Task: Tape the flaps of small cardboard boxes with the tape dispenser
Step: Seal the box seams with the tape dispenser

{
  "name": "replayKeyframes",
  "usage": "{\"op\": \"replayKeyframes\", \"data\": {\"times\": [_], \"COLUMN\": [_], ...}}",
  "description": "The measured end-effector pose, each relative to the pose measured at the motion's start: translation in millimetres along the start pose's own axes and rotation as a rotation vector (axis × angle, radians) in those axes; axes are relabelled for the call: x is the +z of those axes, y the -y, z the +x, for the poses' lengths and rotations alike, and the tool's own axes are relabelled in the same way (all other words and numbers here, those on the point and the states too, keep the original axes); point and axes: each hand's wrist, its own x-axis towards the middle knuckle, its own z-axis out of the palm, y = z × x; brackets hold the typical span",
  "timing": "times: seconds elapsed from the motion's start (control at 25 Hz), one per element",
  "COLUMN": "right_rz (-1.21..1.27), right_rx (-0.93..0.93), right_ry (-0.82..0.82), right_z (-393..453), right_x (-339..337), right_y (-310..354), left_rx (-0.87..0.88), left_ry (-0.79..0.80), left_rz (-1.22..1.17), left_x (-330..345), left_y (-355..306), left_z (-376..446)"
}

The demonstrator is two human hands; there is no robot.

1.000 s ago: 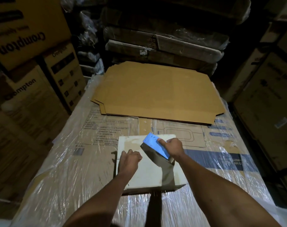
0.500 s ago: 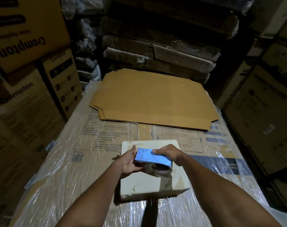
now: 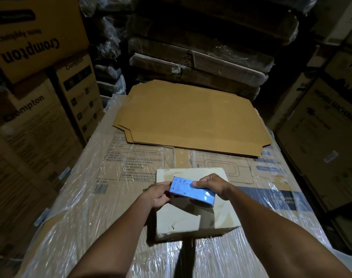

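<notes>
- Stood in a dim storeroom, walled in by stacked printed cartons [image 3: 36,121] on the left and more cartons [image 3: 323,141] on the right, with wrapped bundles [image 3: 199,57] piled at the back.
- Served as the surface: a big carton wrapped in clear film [image 3: 95,197], wrinkled and glossy, likely slippery under anything slid across it.
- Lay flat on the far half of that surface: a stack of unfolded brown cardboard sheets [image 3: 191,119], well apart from the hands.
- Sat on the near half, just before the person: the small cardboard box [image 3: 183,219], pale, scuffed, flaps down on top. Judged light and fairly stiff, yet apt to skid on the film; best steadied by pressing down on the top or bracing a side wall, not the flap edges.
- Hovered over the box top, near its far left part: the blue tape dispenser [image 3: 191,190], judged light and rigid with a smooth shiny casing; best held round the body, clear of the toothed end at its left.
- Gripped the dispenser's right part from above, fingers curled over it: right hand [image 3: 211,184].
- Pinched at the dispenser's left end, fingers curled: left hand [image 3: 160,194]; whether on tape or casing, could not be told.
</notes>
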Motion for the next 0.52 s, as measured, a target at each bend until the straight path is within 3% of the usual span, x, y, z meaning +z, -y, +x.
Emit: {"op": "replayKeyframes", "data": {"times": [0.16, 0.32, 0.52], "right_rz": [-0.258, -0.463, -0.667], "right_rx": [0.028, -0.04, -0.16], "right_ry": [0.033, -0.084, -0.237], "right_z": [3, 8, 15], "right_x": [5, 10, 9], "right_y": [17, 28, 25], "left_rx": [-0.03, -0.075, 0.038], "left_ry": [-0.006, -0.083, -0.261], "left_rz": [-0.037, -0.057, -0.051], "left_x": [-3, 7, 13], "left_y": [1, 3, -12], "left_z": [-2, -3, -5]}}
